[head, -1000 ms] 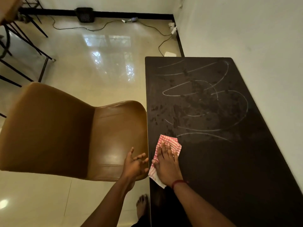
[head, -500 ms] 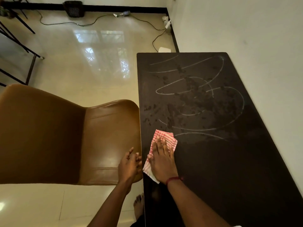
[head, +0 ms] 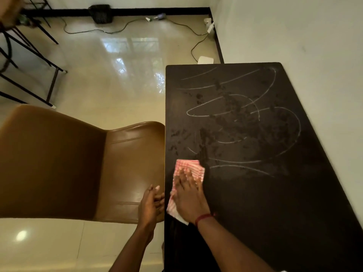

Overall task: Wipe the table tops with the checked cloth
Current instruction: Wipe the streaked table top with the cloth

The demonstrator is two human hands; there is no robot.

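The red-and-white checked cloth (head: 191, 167) lies on the black table top (head: 275, 203) near its left edge. My right hand (head: 188, 195) presses flat on it with the fingers spread, covering its middle. White scribbled lines and damp smudges (head: 245, 122) cover the far half of the table, beginning just beyond the cloth. My left hand (head: 151, 205) is off the table, with its fingers curled on the near edge of the brown chair seat (head: 127, 169).
The brown leather chair stands tight against the table's left side. A white wall (head: 314, 46) runs along the table's right edge. Cables (head: 198, 38) and a black basket (head: 101, 13) lie on the glossy floor beyond. Black chair legs (head: 29, 55) stand at far left.
My right hand has pushed the cloth slightly forward, up to the nearest scribbled line. The fingers of my left hand, spread on the seat before, have drawn together at its edge.
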